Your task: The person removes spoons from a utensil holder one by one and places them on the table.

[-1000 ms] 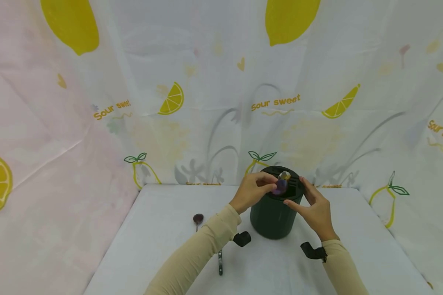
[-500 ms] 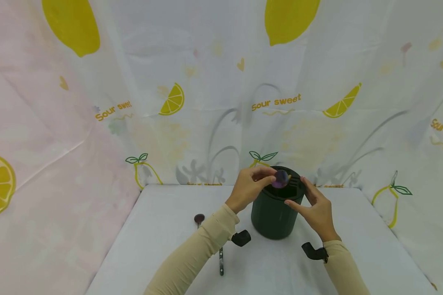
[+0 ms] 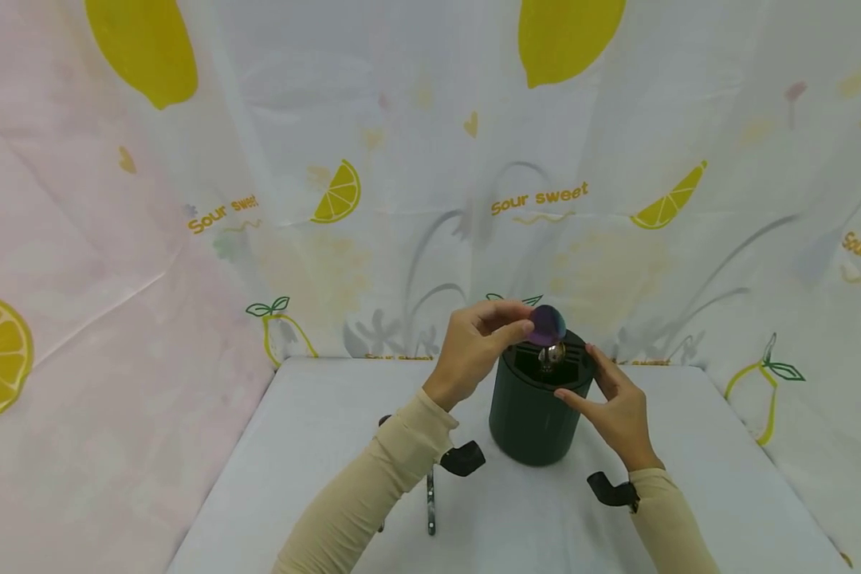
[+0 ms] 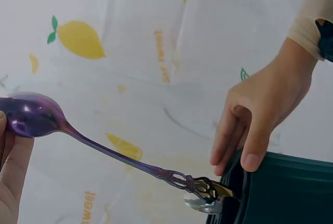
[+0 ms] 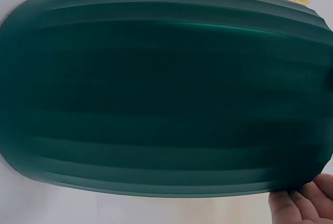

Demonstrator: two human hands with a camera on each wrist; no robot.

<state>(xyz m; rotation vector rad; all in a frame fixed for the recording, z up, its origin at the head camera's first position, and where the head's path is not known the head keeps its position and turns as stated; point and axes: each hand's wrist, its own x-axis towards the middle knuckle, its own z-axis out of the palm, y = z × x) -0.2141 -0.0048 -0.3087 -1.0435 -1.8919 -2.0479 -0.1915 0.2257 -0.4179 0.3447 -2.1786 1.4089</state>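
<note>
My left hand (image 3: 466, 351) pinches a shiny purple spoon (image 4: 36, 114) by its bowl. The spoon's handle slopes down, and its openwork end overlaps the mouth of a dark green utensil holder (image 3: 534, 422). With thumb and fingers spread around the rim, my right hand (image 3: 613, 410) grips the holder, which stands upright on the table. At the holder's opening, a silver spoon bowl (image 4: 195, 201) shows beside a gold-coloured piece (image 4: 225, 190). The ribbed green wall fills most of the right wrist view, with my right fingertips (image 5: 286, 208) at its edge.
A dark riveted handle (image 3: 431, 502) lies on the white table (image 3: 316, 399) left of the holder. Close by, a dark spoon bowl (image 3: 383, 419) is mostly hidden under my left sleeve (image 3: 373, 486). Behind the table hangs a lemon-print cloth (image 3: 416, 159).
My left hand has lifted and moved slightly left, raising the purple spoon's bowl above the holder's mouth. The silver spoon beneath shows more clearly now. My right hand stays at the rim.
</note>
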